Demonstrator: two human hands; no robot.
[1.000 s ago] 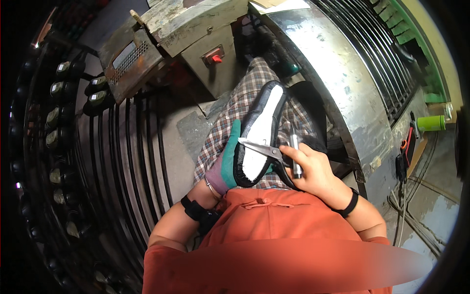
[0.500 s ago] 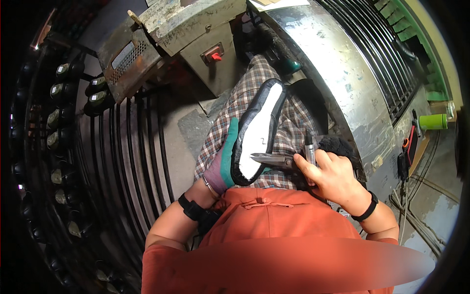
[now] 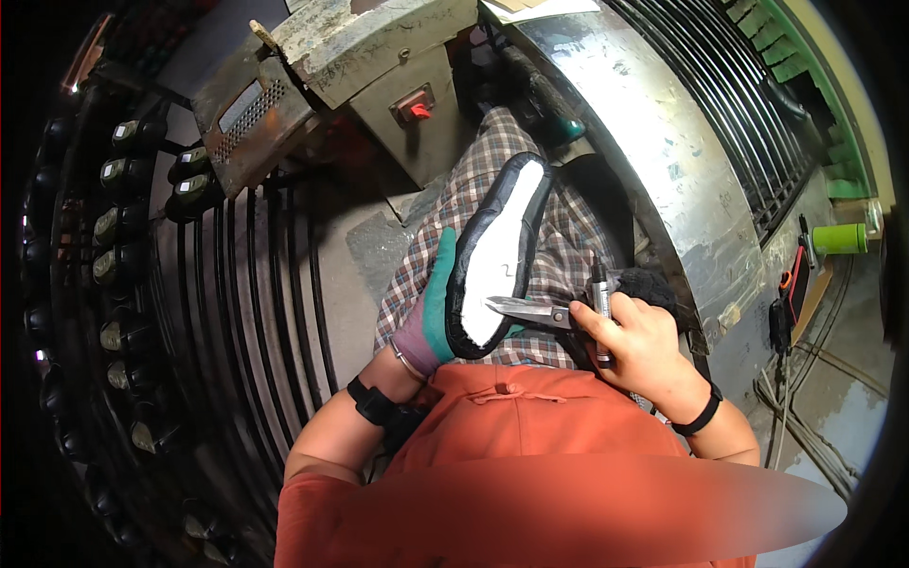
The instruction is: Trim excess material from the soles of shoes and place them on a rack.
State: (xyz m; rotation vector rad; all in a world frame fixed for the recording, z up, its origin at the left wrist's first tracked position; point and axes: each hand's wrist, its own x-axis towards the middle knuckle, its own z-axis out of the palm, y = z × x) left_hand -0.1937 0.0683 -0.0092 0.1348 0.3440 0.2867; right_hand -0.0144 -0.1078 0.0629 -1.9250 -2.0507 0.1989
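Observation:
A black shoe upper (image 3: 466,260) with a white insole (image 3: 504,251) on its underside lies over my lap, sole up, its toe end toward me. My left hand (image 3: 437,303), in a green and purple glove, grips it round its left side near the broad end. My bare right hand (image 3: 632,346) holds metal scissors (image 3: 530,310), whose closed-looking blades reach left across the upper, the tip at the white insole. A marker pen (image 3: 600,308) is also tucked upright in that hand. The scissors' handles are mostly hidden by my fingers.
A shiny metal bench (image 3: 663,142) with a black rod grate (image 3: 720,104) curves along my right. Ahead stands a grey machine housing with a red switch (image 3: 417,112). Black bars and racks of dark shoes (image 3: 118,232) fill the left. A green cup (image 3: 839,238) sits far right.
Little differs. My right hand and the scissors have shifted very slightly, with the blades turned so they catch more light. My left hand keeps its grip on the shoe upper.

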